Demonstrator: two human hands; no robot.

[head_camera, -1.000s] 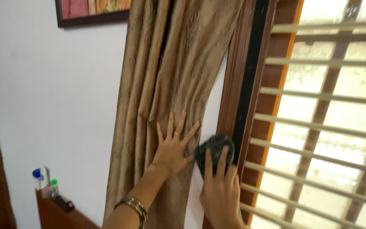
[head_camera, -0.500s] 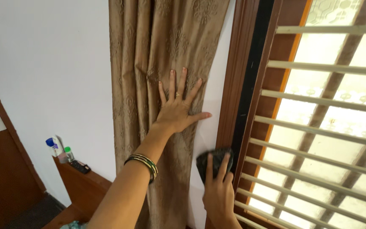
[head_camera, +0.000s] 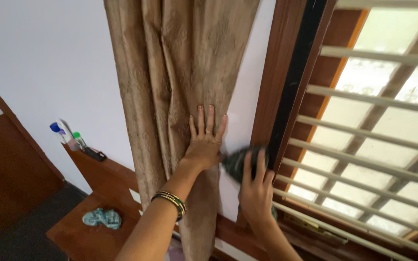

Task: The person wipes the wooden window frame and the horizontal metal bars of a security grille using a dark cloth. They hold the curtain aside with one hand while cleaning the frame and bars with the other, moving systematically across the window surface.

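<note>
Left hand is lying flat with fingers spread wide against the brown curtain, pinning its gathered folds back off the strip of white wall beside the window. Right hand is pressing a dark cloth against the lower part of the wooden window frame, fingers splayed over the cloth rather than closed round it. The cloth is sitting just where wall meets frame, near the left hand's thumb. Judging from its low position, the wiping looks to be in progress on the frame's lower stretch; whether the upper frame and the pale window bars are done cannot be told, no dust line showing. Left of the curtain, bottles are standing on a wooden ledge, and a crumpled blue-green rag is lying below on the wooden surface.
</note>
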